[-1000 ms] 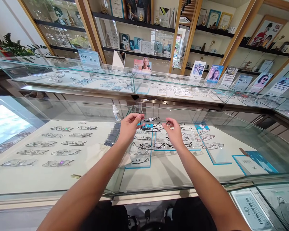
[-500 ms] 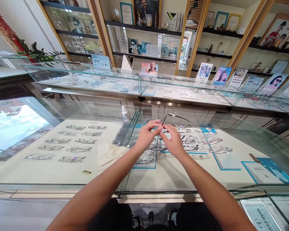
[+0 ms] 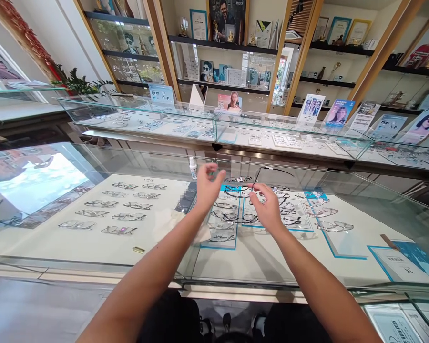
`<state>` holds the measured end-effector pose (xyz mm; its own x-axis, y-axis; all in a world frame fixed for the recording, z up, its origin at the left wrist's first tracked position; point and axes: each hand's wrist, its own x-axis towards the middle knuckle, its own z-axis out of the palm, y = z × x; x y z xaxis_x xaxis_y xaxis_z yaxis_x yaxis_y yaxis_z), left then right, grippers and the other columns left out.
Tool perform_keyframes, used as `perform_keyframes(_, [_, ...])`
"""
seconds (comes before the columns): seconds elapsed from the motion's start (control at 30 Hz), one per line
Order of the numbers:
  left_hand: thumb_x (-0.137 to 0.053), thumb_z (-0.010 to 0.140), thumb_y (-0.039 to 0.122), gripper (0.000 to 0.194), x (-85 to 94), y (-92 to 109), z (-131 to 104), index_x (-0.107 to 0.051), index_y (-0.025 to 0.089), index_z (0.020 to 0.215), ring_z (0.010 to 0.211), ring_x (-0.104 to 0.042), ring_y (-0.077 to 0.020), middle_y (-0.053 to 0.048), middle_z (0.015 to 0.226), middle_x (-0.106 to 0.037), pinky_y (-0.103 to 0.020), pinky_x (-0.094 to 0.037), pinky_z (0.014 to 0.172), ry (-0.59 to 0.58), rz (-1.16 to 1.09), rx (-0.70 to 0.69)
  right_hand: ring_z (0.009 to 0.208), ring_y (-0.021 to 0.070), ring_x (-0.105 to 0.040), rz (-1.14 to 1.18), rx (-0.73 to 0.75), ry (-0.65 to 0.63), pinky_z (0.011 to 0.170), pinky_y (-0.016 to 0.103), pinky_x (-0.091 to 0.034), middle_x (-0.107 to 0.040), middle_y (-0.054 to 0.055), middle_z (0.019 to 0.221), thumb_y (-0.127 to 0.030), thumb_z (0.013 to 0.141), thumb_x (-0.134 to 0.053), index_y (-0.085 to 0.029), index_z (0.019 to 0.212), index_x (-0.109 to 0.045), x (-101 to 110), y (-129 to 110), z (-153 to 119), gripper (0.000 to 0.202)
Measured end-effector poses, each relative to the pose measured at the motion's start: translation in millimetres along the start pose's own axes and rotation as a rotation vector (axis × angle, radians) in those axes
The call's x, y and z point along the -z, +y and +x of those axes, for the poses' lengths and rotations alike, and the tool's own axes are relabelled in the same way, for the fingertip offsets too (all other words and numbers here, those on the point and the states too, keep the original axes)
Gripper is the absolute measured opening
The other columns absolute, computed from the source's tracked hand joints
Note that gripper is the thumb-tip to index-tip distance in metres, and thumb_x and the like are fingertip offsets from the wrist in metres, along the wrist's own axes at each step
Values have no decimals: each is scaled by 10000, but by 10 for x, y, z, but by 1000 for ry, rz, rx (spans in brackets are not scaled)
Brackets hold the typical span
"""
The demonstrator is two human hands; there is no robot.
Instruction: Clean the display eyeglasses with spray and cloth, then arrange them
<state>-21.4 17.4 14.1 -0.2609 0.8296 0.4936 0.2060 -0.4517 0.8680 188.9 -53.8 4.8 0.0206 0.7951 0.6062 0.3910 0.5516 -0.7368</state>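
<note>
Glasses check over the glass desk
Our right hand pinches the black glasses; left hand open, off them, near spray bottle

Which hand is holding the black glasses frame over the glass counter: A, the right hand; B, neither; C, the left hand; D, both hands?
A: the right hand pinches the black glasses frame, while the left hand is open and apart from it.

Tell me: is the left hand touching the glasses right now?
Apart. In the head view the left hand is open with clear space between it and the glasses, which only the right hand pinches by the frame.
</note>
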Motion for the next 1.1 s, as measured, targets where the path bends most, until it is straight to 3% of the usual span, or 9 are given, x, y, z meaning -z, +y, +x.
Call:
perform_keyframes(0.07, [-745, 895, 306, 407, 140, -210, 227, -589, 216, 1260, 1292, -586, -292, -147, 1373, -591, -487, -475, 1134, 249, 189, -71, 1119, 270, -661, -2, -14, 18, 999, 449, -497, -790, 62, 1189, -302, 1014, -609, -280, 1146, -788, 28, 15, 18, 223])
perform_keyframes(0.17, [-727, 870, 228, 573, 298, -546, 537, -498, 188, 1394, 1416, -507, -320, -185, 1479, -528, -496, -371, 1241, 355, 354, -22, 1122, 272, -658, -3, -19, 30, 997, 443, -488, -788, 62, 1179, -318, 1019, -594, -275, 1111, -780, 57, 58, 51, 212])
perform_keyframes(0.27, [-731, 866, 234, 661, 362, -818, 760, -440, 169, 1456, 1523, -425, -341, -217, 1582, -477, -485, -288, 1296, 289, 404, 93, 1102, 271, -656, -9, -19, 36, 984, 433, -488, -783, 66, 1155, -341, 1018, -590, -265, 1090, -765, 81, 109, 88, 204])
perform_keyframes(0.37, [-776, 826, 248, 689, 387, -980, 878, -448, 162, 1425, 1419, -533, -353, -218, 1502, -567, -487, -370, 1227, 212, 381, 169, 1080, 271, -654, -17, -19, 48, 965, 426, -490, -777, 67, 1133, -354, 1014, -589, -261, 1070, -757, 100, 148, 120, 200])
perform_keyframes(0.53, [-704, 842, 234, 324, 450, -1038, 883, -529, 210, 1113, 1110, -634, -317, -111, 1076, -669, -466, -458, 1051, 175, 333, 285, 1077, 274, -654, 8, -16, 58, 947, 428, -496, -770, 74, 1125, -356, 1024, -572, -261, 1036, -752, 103, 149, 133, 204])
perform_keyframes(0.77, [-679, 796, 327, 264, 310, -569, 798, -503, 249, 977, 863, -552, -200, -16, 904, -558, -344, -502, 810, 54, 60, 283, 1042, 264, -659, 58, -34, 100, 944, 425, -495, -774, 75, 1102, -399, 1037, -579, -254, 986, -735, 185, 53, 174, 219])
perform_keyframes(0.87, [-686, 797, 562, 375, 193, -193, 660, -525, 241, 904, 733, -515, -173, -7, 797, -512, -287, -444, 620, -135, -120, 292, 1092, 266, -685, 143, -54, 123, 960, 418, -510, -777, 83, 1138, -429, 1043, -588, -248, 989, -727, 254, 2, 209, 235])
perform_keyframes(0.97, [-435, 830, 919, 698, 139, 187, 424, -540, 232, 766, 622, -491, -179, -21, 681, -457, -298, -384, 507, -369, -289, 348, 1170, 279, -701, 229, -72, 113, 1008, 427, -516, -783, 94, 1189, -460, 1039, -615, -245, 1007, -732, 294, -37, 223, 247])
perform_keyframes(1.1, [-372, 776, 1058, 835, 141, 559, 127, -479, 241, 642, 560, -397, -161, 1, 620, -354, -298, -320, 461, -677, -641, 502, 1118, 281, -722, 269, -119, -8, 1021, 433, -536, -810, 76, 1148, -520, 1025, -639, -256, 1028, -751, 265, -81, 195, 287])
